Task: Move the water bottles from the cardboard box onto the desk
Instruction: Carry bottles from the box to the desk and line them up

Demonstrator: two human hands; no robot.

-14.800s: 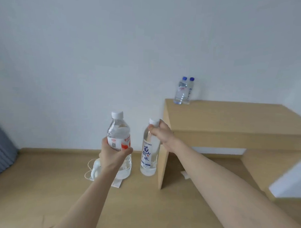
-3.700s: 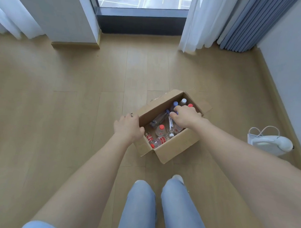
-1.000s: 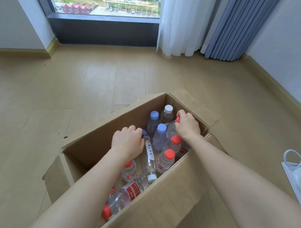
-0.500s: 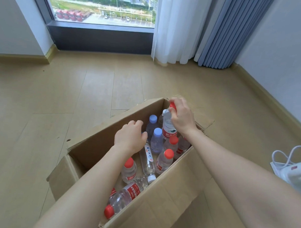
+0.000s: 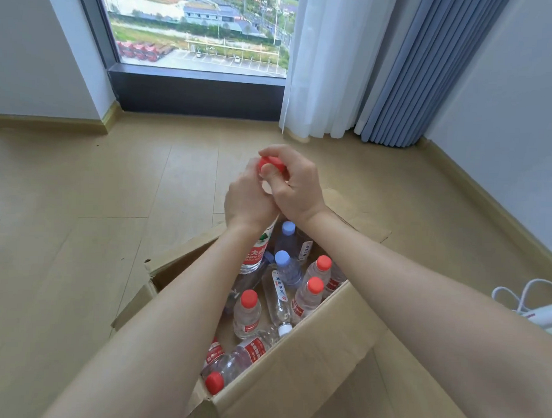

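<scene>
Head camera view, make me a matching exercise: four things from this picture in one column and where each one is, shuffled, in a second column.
Things:
1. big red-capped bottle
2. white-capped bottle
3. cardboard box
4. blue-grey curtain

Places:
A. standing on the floor
B. hanging right of the window
C. held by left hand and right hand
D. lying flat inside the box

Pairs: 1-C, 2-D, 3-A, 4-B.

The head-worn camera looks down, close over the cardboard box (image 5: 293, 381), facing the window (image 5: 196, 34).
</scene>
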